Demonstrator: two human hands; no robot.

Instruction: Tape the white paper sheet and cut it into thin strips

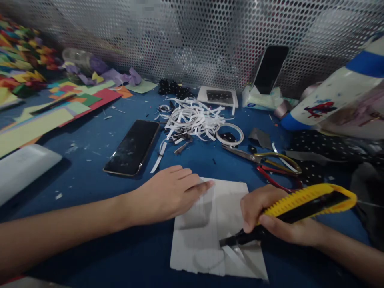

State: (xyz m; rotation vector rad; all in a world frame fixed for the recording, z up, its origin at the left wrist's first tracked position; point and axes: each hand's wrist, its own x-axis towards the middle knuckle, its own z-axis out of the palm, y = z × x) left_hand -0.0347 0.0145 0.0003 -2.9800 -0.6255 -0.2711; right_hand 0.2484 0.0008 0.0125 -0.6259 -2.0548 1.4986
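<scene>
In my right hand (pixel 273 212) is a yellow and black utility knife (pixel 312 202), its handle slanting up to the right. The knife's dark tip points down at a white piece of cardboard (pixel 195 250) on the table. Thin white strips (pixel 237 256) lie on the cardboard by the blade. My left hand (pixel 177 192) is over the cardboard's upper left part, with one finger stretched toward its top edge. The other fingers are bent and partly hidden, and nothing shows in them.
Beyond my hands lie a phone (pixel 133 148), a heap of white paper strips (pixel 195 120), a tape roll (pixel 230 135) and scissors (pixel 264 160). Coloured paper (pixel 90 104) spreads at left. At right are a bottle (pixel 336 92) and dotted black fabric (pixel 321 146). A perforated metal panel (pixel 150 40) stands behind.
</scene>
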